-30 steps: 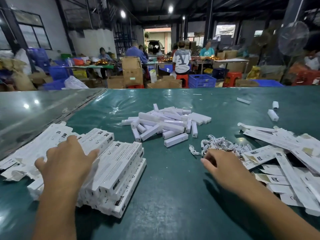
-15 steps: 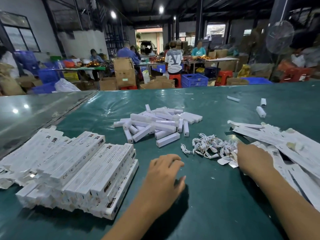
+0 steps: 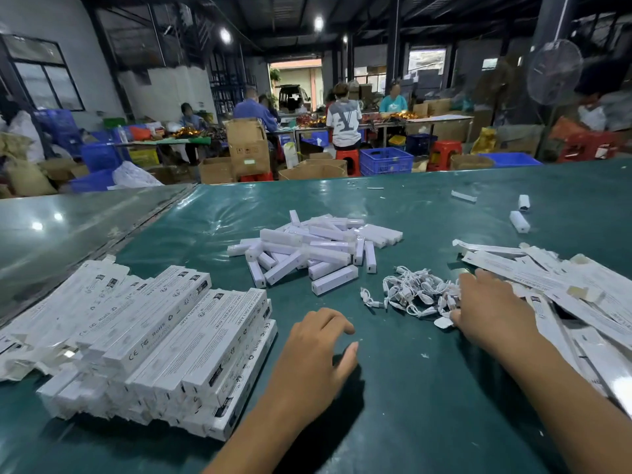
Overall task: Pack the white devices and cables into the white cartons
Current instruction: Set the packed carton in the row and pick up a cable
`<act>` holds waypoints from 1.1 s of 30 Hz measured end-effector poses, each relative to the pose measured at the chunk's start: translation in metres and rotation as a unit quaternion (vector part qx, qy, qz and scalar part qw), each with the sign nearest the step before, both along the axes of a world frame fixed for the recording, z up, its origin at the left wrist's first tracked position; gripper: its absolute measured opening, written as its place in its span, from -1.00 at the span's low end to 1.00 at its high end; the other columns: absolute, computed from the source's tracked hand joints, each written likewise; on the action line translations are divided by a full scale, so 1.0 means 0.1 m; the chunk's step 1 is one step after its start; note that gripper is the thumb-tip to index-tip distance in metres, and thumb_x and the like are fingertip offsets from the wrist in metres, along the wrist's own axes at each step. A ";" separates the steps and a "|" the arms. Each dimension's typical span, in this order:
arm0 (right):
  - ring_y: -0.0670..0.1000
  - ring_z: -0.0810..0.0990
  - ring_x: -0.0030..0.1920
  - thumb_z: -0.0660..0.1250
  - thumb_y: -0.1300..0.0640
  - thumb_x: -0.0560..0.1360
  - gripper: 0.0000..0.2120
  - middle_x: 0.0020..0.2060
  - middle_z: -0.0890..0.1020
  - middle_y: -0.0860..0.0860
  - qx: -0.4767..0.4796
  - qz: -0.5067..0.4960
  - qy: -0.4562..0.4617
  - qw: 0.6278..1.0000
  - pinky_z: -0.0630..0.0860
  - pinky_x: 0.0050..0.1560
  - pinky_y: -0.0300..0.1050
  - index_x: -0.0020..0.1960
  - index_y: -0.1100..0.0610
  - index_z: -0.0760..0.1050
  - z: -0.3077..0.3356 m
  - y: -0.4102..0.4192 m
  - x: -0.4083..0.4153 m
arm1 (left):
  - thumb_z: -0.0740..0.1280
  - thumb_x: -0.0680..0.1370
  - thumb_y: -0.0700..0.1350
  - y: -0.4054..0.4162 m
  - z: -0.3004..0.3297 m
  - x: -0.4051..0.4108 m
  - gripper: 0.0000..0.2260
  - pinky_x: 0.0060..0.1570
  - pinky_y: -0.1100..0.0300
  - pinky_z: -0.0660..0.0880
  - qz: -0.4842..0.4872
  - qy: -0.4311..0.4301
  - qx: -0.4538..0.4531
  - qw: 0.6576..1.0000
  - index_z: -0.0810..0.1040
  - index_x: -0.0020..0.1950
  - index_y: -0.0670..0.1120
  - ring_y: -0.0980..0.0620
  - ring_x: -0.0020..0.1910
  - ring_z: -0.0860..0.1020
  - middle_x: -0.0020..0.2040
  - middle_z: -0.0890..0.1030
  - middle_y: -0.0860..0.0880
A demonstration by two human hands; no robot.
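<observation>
Centrally, bare green table (image 3: 410, 388), hands (image 3: 485, 313) flanking

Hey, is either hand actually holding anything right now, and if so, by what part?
The left hand holds nothing, hovering loosely curled. The right hand rests on the flat cartons beside the cables; whether its fingers pinch anything cannot be told.

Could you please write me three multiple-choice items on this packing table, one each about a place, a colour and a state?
1. Where is the pile of cables?
A. left of the stacked cartons
B. between the devices and the flat cartons
C. on the floor

2. What colour is the table cover?
A. red
B. yellow
C. green

3. What is the left hand doing?
A. holding nothing
B. gripping a device
C. lifting a carton

Answers: 1 B, the cables lie right of the devices, beside the flat cartons; 2 C, the bare cover shows green; 3 A, its loosely curled fingers enclose nothing.
</observation>
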State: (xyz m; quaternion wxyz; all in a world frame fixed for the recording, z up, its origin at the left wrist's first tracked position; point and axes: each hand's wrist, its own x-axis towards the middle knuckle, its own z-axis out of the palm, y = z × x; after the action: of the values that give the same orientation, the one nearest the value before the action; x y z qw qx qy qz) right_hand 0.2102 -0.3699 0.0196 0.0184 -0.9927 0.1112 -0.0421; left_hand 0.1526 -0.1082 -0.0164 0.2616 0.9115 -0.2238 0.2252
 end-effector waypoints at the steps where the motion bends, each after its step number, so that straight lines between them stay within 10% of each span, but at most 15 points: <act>1: 0.20 0.35 0.43 0.25 -0.02 0.61 -0.51 0.49 0.30 0.09 0.007 -0.004 0.055 0.998 0.46 0.22 0.09 0.48 0.07 0.23 -0.04 -0.04 0.01 | 0.37 0.60 -0.04 0.00 0.00 0.00 -0.85 0.22 0.22 0.32 -0.001 0.003 -0.001 1.000 0.59 0.14 -0.03 0.12 0.18 0.45 0.13 0.54 0.12; 3: 0.21 0.36 0.45 0.18 0.09 0.64 -0.48 0.53 0.29 0.10 0.009 -0.003 0.069 0.998 0.45 0.23 0.05 0.57 0.07 0.15 -0.10 -0.08 0.02 | 0.37 0.60 -0.05 -0.01 0.00 0.00 -0.87 0.23 0.18 0.36 -0.005 0.005 -0.004 1.000 0.59 0.12 -0.03 0.12 0.17 0.46 0.12 0.54 0.12; 5: 0.16 0.56 0.18 0.10 0.26 0.58 -0.64 0.21 0.55 0.06 -0.023 0.007 0.004 1.000 0.44 -0.07 -0.08 0.34 0.06 0.35 -0.14 -0.11 0.06 | 0.37 0.60 -0.04 -0.01 -0.01 0.00 -0.87 0.23 0.17 0.37 -0.010 0.009 -0.005 1.000 0.59 0.11 -0.03 0.13 0.17 0.46 0.12 0.53 0.13; 8: 0.10 0.48 -0.16 0.13 0.34 0.50 -0.79 -0.24 0.41 -0.04 -0.048 0.005 -0.040 0.998 0.26 -0.35 -0.12 -0.01 0.05 0.32 -0.09 -0.10 0.02 | 0.36 0.60 -0.04 -0.01 -0.02 0.00 -0.88 0.24 0.20 0.37 -0.016 0.012 -0.005 1.000 0.59 0.11 -0.02 0.16 0.16 0.45 0.12 0.52 0.14; 17: 0.18 0.53 -0.17 0.21 0.20 0.58 -0.86 -0.12 0.61 0.05 0.023 -0.003 -0.238 0.971 0.34 -0.29 -0.06 0.03 0.03 0.51 0.22 0.09 -0.14 | 0.37 0.60 -0.06 0.02 0.04 0.00 -0.88 0.22 0.24 0.36 -0.003 0.013 -0.018 1.000 0.61 0.09 -0.06 0.13 0.14 0.47 0.10 0.54 0.11; 24: 0.09 0.53 -0.24 0.22 0.19 0.53 -0.81 -0.22 0.60 0.05 0.161 0.267 -0.504 0.805 0.49 -0.25 -0.01 -0.15 0.18 0.59 0.44 0.38 -0.44 | 0.41 0.57 -0.03 0.03 0.09 -0.01 -0.66 0.33 0.19 0.34 0.008 -0.026 -0.045 0.999 0.51 0.33 -0.02 0.17 0.29 0.41 0.26 0.50 0.12; 29: 0.00 0.63 -0.07 0.32 0.44 0.44 -0.81 -0.06 0.65 0.06 0.270 0.591 -0.292 0.702 0.52 -0.05 -0.21 -0.06 0.27 0.66 0.38 0.71 -0.68 | 0.50 0.41 -0.01 0.09 0.16 0.01 -0.28 0.47 0.13 0.26 -0.065 -0.100 -0.028 0.992 0.34 0.53 -0.07 0.08 0.48 0.36 0.49 0.41 0.05; 33: 0.02 0.68 0.09 0.31 0.46 0.42 -0.69 0.08 0.70 0.01 0.442 0.559 -0.155 0.685 0.54 0.06 -0.20 0.02 0.19 0.69 0.36 0.74 -0.66 | 0.38 0.51 -0.09 0.17 0.18 -0.01 -0.83 -0.26 0.21 0.46 -0.097 -0.102 -0.033 0.990 0.53 0.07 0.11 0.16 -0.24 0.56 -0.15 0.63 0.12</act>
State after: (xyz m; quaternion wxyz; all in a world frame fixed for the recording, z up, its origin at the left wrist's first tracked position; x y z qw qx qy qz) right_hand 0.1444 -0.2956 0.0557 0.4918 -0.7271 -0.4629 -0.1232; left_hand 0.1511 -0.0909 0.0017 0.2880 0.8487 -0.3292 0.2975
